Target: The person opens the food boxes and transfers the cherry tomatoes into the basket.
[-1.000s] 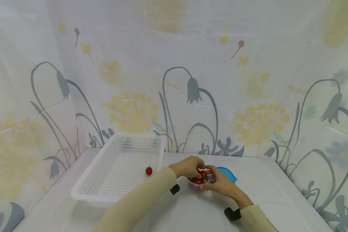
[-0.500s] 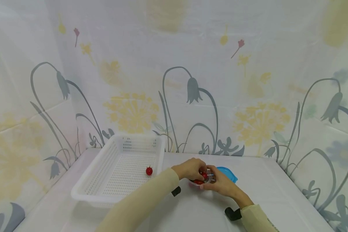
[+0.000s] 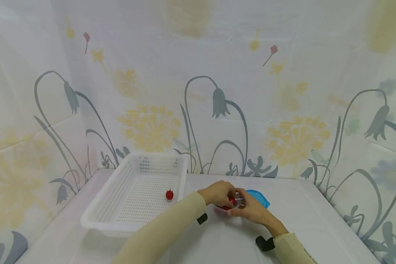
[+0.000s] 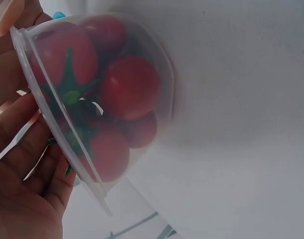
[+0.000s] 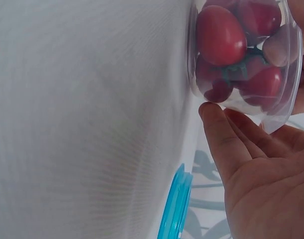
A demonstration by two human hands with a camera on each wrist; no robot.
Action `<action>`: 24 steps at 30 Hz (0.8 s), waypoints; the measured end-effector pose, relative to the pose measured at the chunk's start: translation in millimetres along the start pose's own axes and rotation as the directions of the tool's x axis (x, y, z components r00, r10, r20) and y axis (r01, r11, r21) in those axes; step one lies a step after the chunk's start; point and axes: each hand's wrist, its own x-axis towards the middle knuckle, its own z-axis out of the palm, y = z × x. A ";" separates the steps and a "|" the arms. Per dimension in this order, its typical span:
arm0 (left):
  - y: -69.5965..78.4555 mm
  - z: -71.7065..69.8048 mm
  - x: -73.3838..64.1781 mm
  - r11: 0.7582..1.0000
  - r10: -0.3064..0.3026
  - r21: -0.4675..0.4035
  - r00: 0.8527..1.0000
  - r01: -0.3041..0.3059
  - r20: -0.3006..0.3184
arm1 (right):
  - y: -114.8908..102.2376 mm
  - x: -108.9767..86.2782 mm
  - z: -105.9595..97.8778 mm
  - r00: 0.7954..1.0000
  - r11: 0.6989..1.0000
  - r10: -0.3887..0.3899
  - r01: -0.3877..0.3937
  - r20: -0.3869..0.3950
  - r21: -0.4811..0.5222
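Note:
My right hand point(image 3: 250, 209) holds a clear plastic bowl point(image 3: 223, 210) by its side, thumb at the front and fingers along the right. Several red cherry tomatoes point(image 4: 130, 87) with green stems fill the bowl. From the left, my left hand point(image 3: 216, 193) reaches over the rim with bent fingers. A red tomato point(image 3: 232, 201) shows right at its fingertips, and the hand covers most of the others from above. In the right wrist view, a fingertip point(image 5: 281, 46) is visible through the bowl wall among the tomatoes.
A white slotted basket point(image 3: 100, 205) stands on the left of the white-covered table point(image 3: 217, 244), with one cherry tomato point(image 3: 169, 194) inside. Just behind my right hand lies a blue lid point(image 3: 259, 198). A flower-printed curtain point(image 3: 198, 121) closes off the back and sides.
My left hand has sunk slightly deeper into the bowl and shifted a little right, covering more tomatoes. My right hand and the bowl have stayed in place.

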 end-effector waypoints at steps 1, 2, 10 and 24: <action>0.1 -0.3 -0.1 1.000 0.001 -0.007 1.000 -0.001 0.000 | 0.0 0.0 -0.1 1.000 1.000 -0.001 0.001 0.003 0.001; 0.2 -0.7 -0.3 1.000 0.004 -0.013 1.000 -0.004 -0.001 | -0.1 -0.1 -0.2 1.000 1.000 -0.001 0.001 0.004 0.002; -0.4 -8.2 -3.7 0.998 0.032 -0.050 0.999 -0.033 -0.020 | 0.1 -0.5 0.4 1.000 0.999 0.030 -0.030 0.008 0.013; -5.3 -41.9 -16.0 0.968 0.136 -0.192 0.981 -0.162 -0.140 | 4.0 1.1 1.8 0.999 0.998 0.045 -0.045 0.013 0.045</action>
